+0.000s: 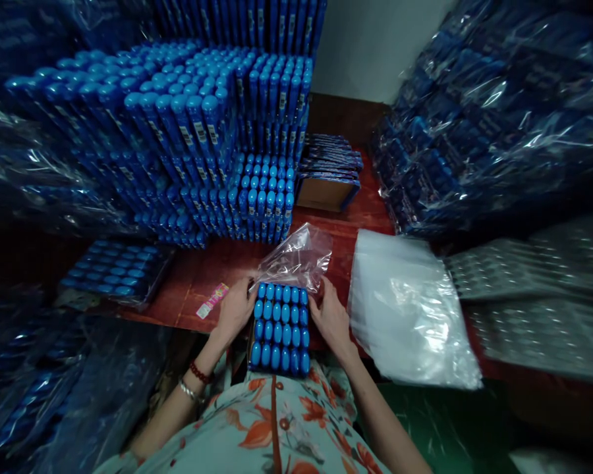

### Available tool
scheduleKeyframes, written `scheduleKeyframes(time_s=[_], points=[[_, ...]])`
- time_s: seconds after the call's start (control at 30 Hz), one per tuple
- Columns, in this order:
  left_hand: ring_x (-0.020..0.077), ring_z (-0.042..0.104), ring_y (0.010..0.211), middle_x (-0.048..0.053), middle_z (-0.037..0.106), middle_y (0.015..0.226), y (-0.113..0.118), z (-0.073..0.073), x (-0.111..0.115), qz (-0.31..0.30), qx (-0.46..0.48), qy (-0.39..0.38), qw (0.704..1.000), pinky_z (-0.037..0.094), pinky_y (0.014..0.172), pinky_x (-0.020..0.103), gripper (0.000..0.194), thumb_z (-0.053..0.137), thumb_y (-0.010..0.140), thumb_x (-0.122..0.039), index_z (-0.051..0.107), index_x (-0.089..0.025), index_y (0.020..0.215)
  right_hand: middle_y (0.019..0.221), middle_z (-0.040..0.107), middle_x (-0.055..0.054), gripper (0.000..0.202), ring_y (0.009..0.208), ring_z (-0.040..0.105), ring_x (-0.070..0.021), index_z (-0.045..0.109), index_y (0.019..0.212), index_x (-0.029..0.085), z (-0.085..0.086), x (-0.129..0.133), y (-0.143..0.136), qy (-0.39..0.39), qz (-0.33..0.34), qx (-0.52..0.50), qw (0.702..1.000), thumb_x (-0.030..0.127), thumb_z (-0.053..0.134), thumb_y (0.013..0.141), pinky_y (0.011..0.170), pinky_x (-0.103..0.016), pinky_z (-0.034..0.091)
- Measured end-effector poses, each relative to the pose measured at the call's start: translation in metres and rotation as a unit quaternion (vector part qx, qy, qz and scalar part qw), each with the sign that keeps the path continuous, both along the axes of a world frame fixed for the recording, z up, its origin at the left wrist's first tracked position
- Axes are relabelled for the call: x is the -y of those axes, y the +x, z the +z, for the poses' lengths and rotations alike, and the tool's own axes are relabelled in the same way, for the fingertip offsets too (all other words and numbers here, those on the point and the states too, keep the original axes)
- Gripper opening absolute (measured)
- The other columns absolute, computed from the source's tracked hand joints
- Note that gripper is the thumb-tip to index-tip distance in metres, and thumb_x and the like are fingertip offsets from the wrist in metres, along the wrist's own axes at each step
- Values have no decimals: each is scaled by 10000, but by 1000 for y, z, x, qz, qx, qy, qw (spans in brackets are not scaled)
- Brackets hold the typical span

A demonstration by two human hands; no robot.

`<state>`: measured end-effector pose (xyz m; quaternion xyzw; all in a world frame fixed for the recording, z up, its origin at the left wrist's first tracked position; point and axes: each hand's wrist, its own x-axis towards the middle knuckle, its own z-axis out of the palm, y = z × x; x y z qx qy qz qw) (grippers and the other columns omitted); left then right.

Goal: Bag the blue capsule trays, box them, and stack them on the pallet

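A tray of blue-capped tubes [281, 324] rests at the table's front edge, close against my body, its rounded caps facing up in rows. A clear plastic bag [296, 257] spreads out from the tray's far end, its film crumpled and standing up. On the left, my left hand [237, 304] has its fingers closed at the bag's edge, beside the tray's far left corner. Across from it, my right hand [330, 317] grips the bag by the far right corner. Some fingertips of both hands are hidden behind film and tray.
Tall stacks of blue tubes [192, 125] fill the back left. Folded cardboard trays [329, 174] stand behind the bag. Flat clear bags [410, 303] lie at right, near clear moulded plastic sheets [538, 296]. A wrapped pack [116, 268] and pink sticker strip [212, 301] lie left.
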<state>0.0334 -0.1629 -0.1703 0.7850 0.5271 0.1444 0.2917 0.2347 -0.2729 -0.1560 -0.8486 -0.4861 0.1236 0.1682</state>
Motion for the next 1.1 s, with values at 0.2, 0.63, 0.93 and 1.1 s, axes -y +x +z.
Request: scheduleKeyframes(time_s=[0.2, 0.63, 0.93, 1.1], points=[[175, 608, 802, 56, 660, 872, 5, 7, -16, -77, 176, 34, 981, 465, 751, 286, 181, 448, 895, -267, 601, -170, 903, 892, 602, -87, 180, 867, 544, -230, 591, 912, 193, 7, -29, 19, 75, 169, 55, 981, 250, 420, 904, 725, -348, 458], [152, 522, 675, 46, 575, 711, -63, 5, 69, -285, 150, 238, 916, 451, 663, 273, 271, 287, 909, -110, 550, -159, 954, 1320, 472, -131, 231, 1234, 450, -229, 521, 1071, 194, -2, 79, -9, 222, 255, 6, 941, 108, 421, 881, 939, -401, 472], [184, 597, 781, 76, 641, 850, -112, -20, 101, -285, 13, 131, 949, 477, 695, 289, 271, 408, 904, -340, 600, -170, 995, 943, 628, -57, 82, 909, 607, -180, 511, 966, 217, -22, 131, -29, 182, 275, -52, 943, 247, 489, 892, 775, -333, 518], [271, 610, 953, 147, 654, 1020, -78, -12, 92, -252, -162, 72, 951, 472, 812, 388, 300, 552, 802, -259, 578, -130, 1072, 927, 636, -99, 271, 831, 614, -204, 465, 1149, 155, -15, 101, -29, 185, 285, 12, 940, 225, 442, 888, 692, -342, 515]])
